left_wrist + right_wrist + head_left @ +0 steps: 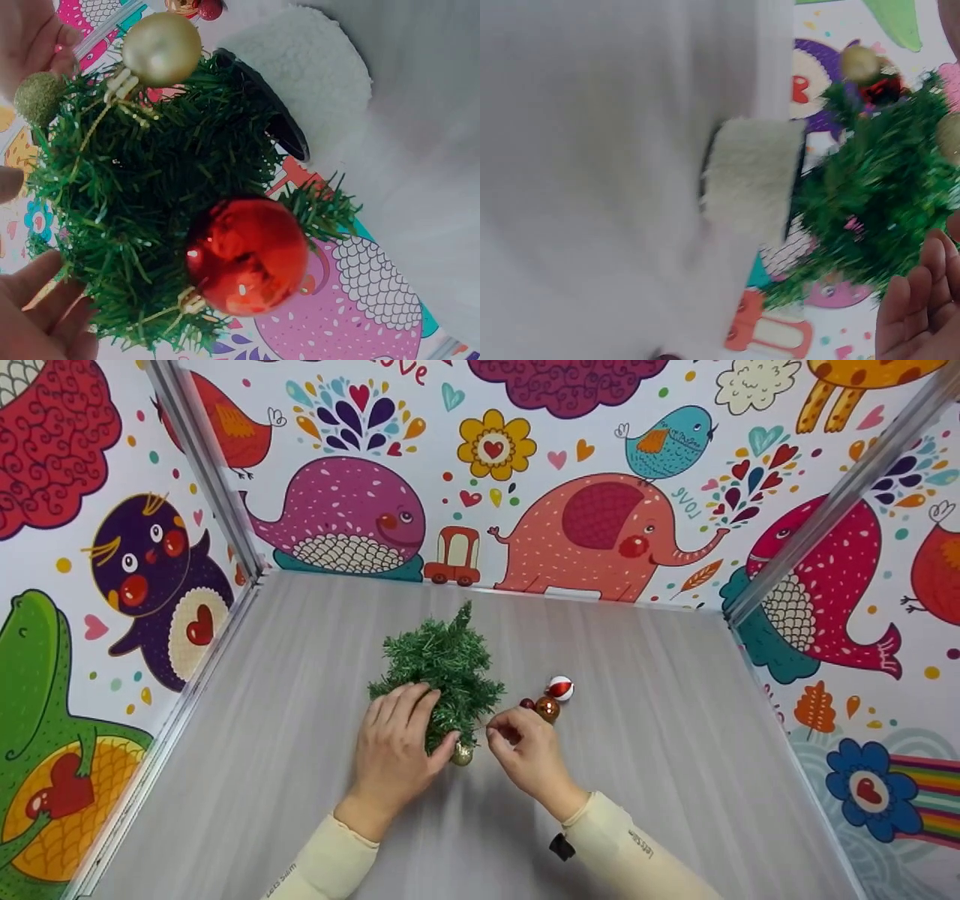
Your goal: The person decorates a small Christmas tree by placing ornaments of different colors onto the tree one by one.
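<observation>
A small green artificial Christmas tree (442,656) stands on the table, with a white fuzzy pot (751,180) as its base. My left hand (397,731) holds the branches on the near left side, thumb toward the front. Beside that thumb hangs a glittery gold ball (462,755). A shiny red ball (247,255) and a smooth gold ball (162,49) also hang on the tree. My right hand (529,750) is just right of the tree, thumb and index finger together, pinching what looks like a thin string.
Right of the tree, beyond my right hand, lie a red-and-white ball (560,688), a shiny copper-coloured ball (548,708) and a small dark red ball (527,703). Walls printed with cartoon animals enclose the grey table (637,675) at the back and sides.
</observation>
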`<state>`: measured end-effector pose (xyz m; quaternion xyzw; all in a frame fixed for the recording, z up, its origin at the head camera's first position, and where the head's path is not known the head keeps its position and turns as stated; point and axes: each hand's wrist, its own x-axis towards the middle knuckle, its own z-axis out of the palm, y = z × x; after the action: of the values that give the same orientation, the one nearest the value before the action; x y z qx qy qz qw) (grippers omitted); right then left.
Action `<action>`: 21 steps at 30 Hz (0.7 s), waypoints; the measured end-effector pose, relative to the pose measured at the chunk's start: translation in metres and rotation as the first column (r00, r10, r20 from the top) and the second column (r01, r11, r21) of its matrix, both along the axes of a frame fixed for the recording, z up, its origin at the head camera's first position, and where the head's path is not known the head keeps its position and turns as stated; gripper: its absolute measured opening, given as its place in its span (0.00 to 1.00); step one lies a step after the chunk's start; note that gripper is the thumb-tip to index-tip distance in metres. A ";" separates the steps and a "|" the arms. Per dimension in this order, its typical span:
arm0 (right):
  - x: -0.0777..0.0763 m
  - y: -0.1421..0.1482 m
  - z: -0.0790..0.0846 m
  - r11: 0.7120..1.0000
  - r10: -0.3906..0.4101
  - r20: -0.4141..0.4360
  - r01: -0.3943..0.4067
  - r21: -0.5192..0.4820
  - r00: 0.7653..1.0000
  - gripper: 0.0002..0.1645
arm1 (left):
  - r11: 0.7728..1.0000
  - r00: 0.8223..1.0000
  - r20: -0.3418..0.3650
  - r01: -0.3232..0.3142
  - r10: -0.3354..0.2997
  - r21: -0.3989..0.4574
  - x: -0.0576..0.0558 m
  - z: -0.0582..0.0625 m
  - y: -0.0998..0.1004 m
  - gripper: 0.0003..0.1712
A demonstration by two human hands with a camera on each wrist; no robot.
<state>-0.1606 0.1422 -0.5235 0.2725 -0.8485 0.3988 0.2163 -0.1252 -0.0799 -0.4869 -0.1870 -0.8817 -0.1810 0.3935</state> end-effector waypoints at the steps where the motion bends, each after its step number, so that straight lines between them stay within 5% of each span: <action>1: -0.001 0.003 -0.003 1.000 -0.012 0.010 0.012 0.016 1.000 0.07 | 1.000 1.000 0.007 0.002 -0.002 0.002 0.000 0.000 0.000 0.34; 10: -0.012 0.027 -0.028 0.983 -0.100 0.106 0.082 0.166 0.989 0.08 | 0.999 1.000 0.026 0.004 -0.005 0.036 -0.001 -0.001 0.000 0.30; 21: -0.033 0.069 -0.054 0.938 -0.281 0.111 0.248 0.244 0.953 0.12 | 0.998 1.000 0.015 0.009 -0.010 0.060 -0.003 -0.001 0.003 0.27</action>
<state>-0.1940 0.2109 -0.5774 0.1492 -0.9308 0.2849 0.1735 -0.1282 -0.0774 -0.4881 -0.1779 -0.8780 -0.2105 0.3913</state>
